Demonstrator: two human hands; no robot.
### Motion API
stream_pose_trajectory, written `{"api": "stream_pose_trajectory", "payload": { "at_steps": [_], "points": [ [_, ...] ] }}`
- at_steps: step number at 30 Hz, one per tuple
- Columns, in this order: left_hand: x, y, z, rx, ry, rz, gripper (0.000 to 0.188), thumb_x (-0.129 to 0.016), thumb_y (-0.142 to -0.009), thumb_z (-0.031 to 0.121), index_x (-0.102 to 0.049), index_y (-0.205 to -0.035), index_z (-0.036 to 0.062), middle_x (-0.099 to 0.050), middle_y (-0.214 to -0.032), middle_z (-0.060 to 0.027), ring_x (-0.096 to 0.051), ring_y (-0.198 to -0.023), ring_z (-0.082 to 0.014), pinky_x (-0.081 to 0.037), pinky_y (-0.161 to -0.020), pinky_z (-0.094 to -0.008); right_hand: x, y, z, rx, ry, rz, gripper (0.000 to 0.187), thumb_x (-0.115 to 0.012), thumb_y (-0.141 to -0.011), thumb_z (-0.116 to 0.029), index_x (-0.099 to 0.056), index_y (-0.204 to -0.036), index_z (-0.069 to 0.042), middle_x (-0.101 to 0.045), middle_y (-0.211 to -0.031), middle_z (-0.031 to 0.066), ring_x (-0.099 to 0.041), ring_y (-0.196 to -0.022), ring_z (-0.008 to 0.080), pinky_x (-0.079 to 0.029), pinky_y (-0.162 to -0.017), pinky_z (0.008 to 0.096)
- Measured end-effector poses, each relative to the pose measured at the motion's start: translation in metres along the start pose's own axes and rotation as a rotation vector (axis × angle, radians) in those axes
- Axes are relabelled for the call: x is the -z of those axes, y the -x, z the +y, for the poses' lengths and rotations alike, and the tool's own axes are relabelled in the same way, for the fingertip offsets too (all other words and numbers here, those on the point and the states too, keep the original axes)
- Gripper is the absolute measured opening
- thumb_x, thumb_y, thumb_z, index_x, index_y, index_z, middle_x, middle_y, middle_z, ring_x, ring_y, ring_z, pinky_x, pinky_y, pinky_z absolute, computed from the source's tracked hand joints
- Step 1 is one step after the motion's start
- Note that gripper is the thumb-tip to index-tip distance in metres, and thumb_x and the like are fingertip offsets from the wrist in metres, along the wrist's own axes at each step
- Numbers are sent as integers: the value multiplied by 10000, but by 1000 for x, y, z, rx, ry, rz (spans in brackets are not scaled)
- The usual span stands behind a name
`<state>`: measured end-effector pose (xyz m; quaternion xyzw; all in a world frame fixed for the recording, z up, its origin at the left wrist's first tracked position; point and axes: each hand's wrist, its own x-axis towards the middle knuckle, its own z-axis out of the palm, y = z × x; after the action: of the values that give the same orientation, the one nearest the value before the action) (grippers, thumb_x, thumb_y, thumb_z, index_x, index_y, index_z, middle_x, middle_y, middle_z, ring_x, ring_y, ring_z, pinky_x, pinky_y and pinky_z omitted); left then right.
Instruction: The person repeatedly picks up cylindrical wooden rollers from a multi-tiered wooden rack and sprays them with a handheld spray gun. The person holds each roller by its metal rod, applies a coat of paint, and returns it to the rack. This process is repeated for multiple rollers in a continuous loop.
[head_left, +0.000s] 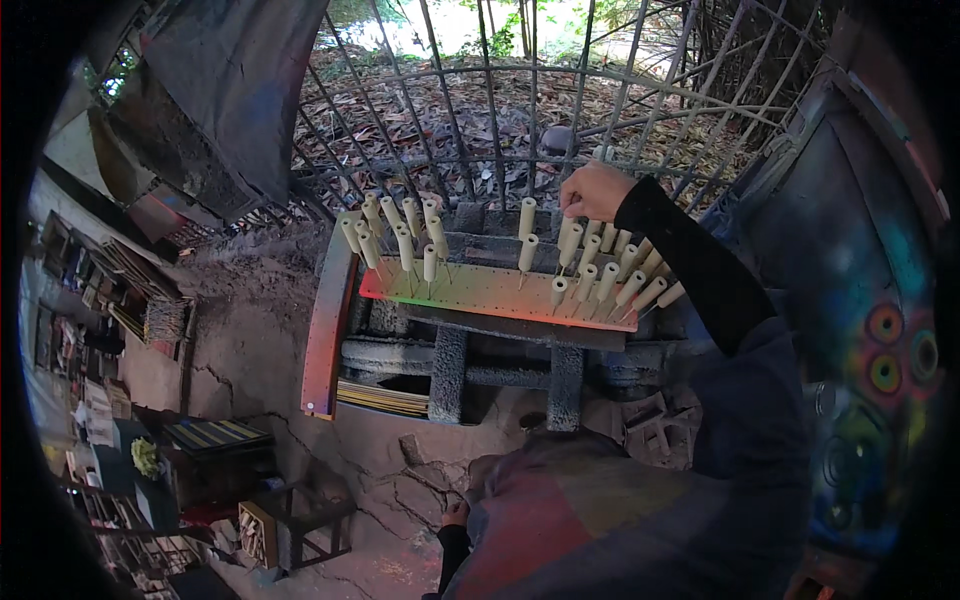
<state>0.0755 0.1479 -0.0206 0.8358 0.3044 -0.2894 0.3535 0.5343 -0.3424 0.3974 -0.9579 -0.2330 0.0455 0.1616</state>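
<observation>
My right hand (pixel 597 190) reaches over the far side of a long board (pixel 470 289) painted green, yellow and orange-red. Its fingers are pinched together just above a pale cream cylinder (pixel 570 243); whatever they hold is hidden. Several similar cylinders stand on thin pins along the board, some upright and some leaning. One cluster (pixel 404 246) is at the left end, a denser one (pixel 608 280) at the right, with two cylinders (pixel 528 252) between. Low beside my body, my left hand (pixel 455 513) appears curled closed, away from the board, its contents not visible.
The board rests on a dark, crusted frame (pixel 448 370). An orange-red strip (pixel 330 335) with small holes lies at its left. Behind stands a metal-bar fence (pixel 487 110). A paint-stained dark panel (pixel 850 300) is on the right; a stool (pixel 315 515) and stacked goods are lower left.
</observation>
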Motion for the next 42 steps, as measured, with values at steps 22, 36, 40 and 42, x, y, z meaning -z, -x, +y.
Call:
{"api": "stream_pose_trajectory", "payload": {
  "at_steps": [22, 36, 40, 42],
  "points": [
    [-12, 2, 12, 35, -33, 62, 488, -593, -812, 475, -671, -1061, 63, -677, -949, -189, -650, -932, -323, -500, -812, -404, 12, 33, -28, 67, 70, 154, 164, -652, -790, -185, -672, -836, -29, -634, -761, 122, -630, -742, 272, -486, -662, 382],
    [-13, 25, 42, 90, 1, 27, 654, -502, -796, 638, -643, -1094, 73, -656, -992, -201, -628, -929, -363, -494, -828, -422, -27, 28, 9, 121, -32, 218, 133, -656, -652, -39, -638, -770, 21, -588, -737, 191, -581, -744, 361, -452, -685, 424],
    [-21, 33, 42, 83, -12, 132, 601, -499, -804, 621, -668, -1063, 105, -666, -927, -192, -638, -887, -353, -504, -803, -417, -25, 27, 6, 186, -32, 208, 146, -658, -626, -17, -637, -766, 21, -592, -739, 183, -586, -745, 356, -459, -685, 419],
    [-27, 32, 40, 141, -3, 165, 565, -503, -808, 608, -690, -1021, 118, -672, -883, -184, -645, -860, -341, -508, -791, -410, -28, 26, 6, 240, -26, 268, 120, -654, -649, -45, -652, -747, 24, -601, -705, 181, -605, -688, 314, -467, -637, 393]
  ]
}}
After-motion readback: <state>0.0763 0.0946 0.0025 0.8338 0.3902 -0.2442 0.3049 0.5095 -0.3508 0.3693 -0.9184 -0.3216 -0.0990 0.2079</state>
